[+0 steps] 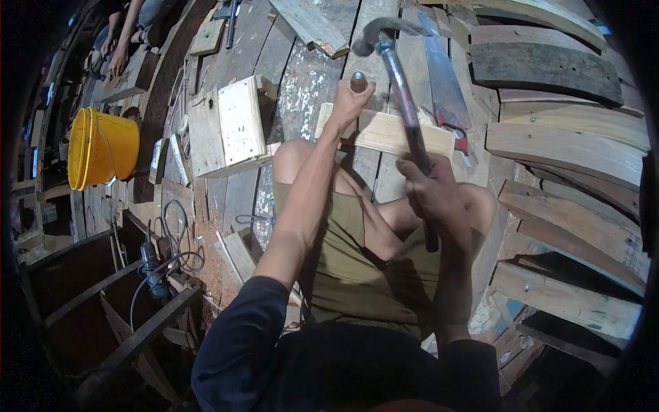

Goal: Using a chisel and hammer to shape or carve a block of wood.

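at upper centre, the left hand (351,104) clenches a round-topped tool (357,81) by a smooth, pale board (395,134); right of centre, the right hand (434,189) grips a curved-claw metal hammer (403,93). weathered, paint-flecked planks (296,77) form the floor; bowed timbers (563,149) line the right.

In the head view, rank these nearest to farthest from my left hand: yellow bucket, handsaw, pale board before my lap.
1. Pale board: just below your left hand in the picture.
2. Handsaw: to its right.
3. Yellow bucket: well off to its left.
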The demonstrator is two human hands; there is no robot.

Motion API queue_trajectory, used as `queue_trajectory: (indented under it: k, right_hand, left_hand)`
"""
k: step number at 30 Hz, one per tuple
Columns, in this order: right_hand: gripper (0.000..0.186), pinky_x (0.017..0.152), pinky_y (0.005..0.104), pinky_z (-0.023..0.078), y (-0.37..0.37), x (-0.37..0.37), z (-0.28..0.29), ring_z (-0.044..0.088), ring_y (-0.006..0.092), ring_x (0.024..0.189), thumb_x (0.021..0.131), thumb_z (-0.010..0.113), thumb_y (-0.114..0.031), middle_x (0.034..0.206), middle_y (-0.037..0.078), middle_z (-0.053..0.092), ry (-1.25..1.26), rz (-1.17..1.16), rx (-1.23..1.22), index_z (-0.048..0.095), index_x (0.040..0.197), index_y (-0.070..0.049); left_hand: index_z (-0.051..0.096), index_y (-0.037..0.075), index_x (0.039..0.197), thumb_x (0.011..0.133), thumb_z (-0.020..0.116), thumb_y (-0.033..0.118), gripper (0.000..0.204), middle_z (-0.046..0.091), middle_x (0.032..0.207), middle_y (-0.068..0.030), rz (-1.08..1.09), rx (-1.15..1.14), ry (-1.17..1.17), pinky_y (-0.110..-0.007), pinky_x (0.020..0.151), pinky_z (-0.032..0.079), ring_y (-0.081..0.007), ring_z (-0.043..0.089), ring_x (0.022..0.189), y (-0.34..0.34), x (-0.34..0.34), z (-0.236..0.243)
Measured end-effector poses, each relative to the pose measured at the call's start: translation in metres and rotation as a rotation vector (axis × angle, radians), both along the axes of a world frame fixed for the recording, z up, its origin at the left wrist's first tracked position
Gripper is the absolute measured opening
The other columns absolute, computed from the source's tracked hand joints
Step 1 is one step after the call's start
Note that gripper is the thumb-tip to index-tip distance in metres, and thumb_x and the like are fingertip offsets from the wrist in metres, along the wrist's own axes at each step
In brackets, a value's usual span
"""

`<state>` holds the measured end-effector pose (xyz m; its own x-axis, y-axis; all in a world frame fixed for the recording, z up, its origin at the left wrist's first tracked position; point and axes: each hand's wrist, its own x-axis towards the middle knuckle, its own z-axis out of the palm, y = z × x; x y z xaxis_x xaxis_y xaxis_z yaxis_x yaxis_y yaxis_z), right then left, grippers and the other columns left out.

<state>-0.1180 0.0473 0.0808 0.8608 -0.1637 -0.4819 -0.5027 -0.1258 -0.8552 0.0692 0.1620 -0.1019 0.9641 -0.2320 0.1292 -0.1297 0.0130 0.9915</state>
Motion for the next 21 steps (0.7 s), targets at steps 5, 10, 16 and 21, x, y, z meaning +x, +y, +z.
queue_trajectory:
  k: [5, 10, 16, 21]
  right_hand:
    - [0.024, 0.052, 0.0296, 0.035, -0.007, -0.004, -0.035, 0.044, 0.0093, 0.058, 0.081, 0.062, -0.018, 0.06, -0.001, 0.047, 0.084, 0.022, -0.014, 0.054, 0.071, 0.002]
    - [0.022, 0.052, 0.0278, 0.034, -0.001, -0.011, -0.023, 0.042, 0.0079, 0.058, 0.08, 0.063, -0.017, 0.061, -0.002, 0.047, 0.028, 0.006, 0.002, 0.055, 0.072, 0.002]
    - [0.022, 0.031, 0.0215, 0.022, 0.002, -0.011, 0.008, 0.032, 0.0033, 0.033, 0.087, 0.061, -0.017, 0.048, -0.006, 0.039, -0.057, -0.073, 0.097, 0.048, 0.073, -0.007]
    - [0.023, 0.052, 0.0294, 0.035, -0.004, 0.01, -0.01, 0.043, 0.0087, 0.058, 0.082, 0.062, -0.019, 0.062, -0.001, 0.048, 0.034, 0.04, -0.047, 0.056, 0.075, 0.003]
  left_hand:
    - [0.056, 0.003, 0.067, 0.081, 0.065, 0.012, 0.019, 0.05, 0.059, 0.0047, 0.044, -0.095, -0.059, -0.025, 0.049, 0.036, -0.0051, 0.043, 0.054, -0.002, -0.005, 0.008]
    - [0.057, 0.003, 0.068, 0.081, 0.065, 0.011, 0.017, 0.051, 0.06, 0.0054, -0.01, -0.093, 0.001, -0.025, 0.049, 0.035, -0.0043, 0.043, 0.056, 0.0, -0.007, 0.001]
    - [0.051, 0.004, 0.061, 0.081, 0.067, 0.015, 0.028, 0.048, 0.057, 0.0043, -0.006, 0.009, 0.004, -0.027, 0.047, 0.034, -0.0053, 0.041, 0.052, -0.001, 0.004, -0.006]
    - [0.051, 0.004, 0.062, 0.082, 0.065, 0.015, 0.027, 0.049, 0.058, 0.0041, 0.006, -0.075, -0.043, -0.026, 0.047, 0.034, -0.0048, 0.042, 0.053, -0.006, 0.015, -0.01]
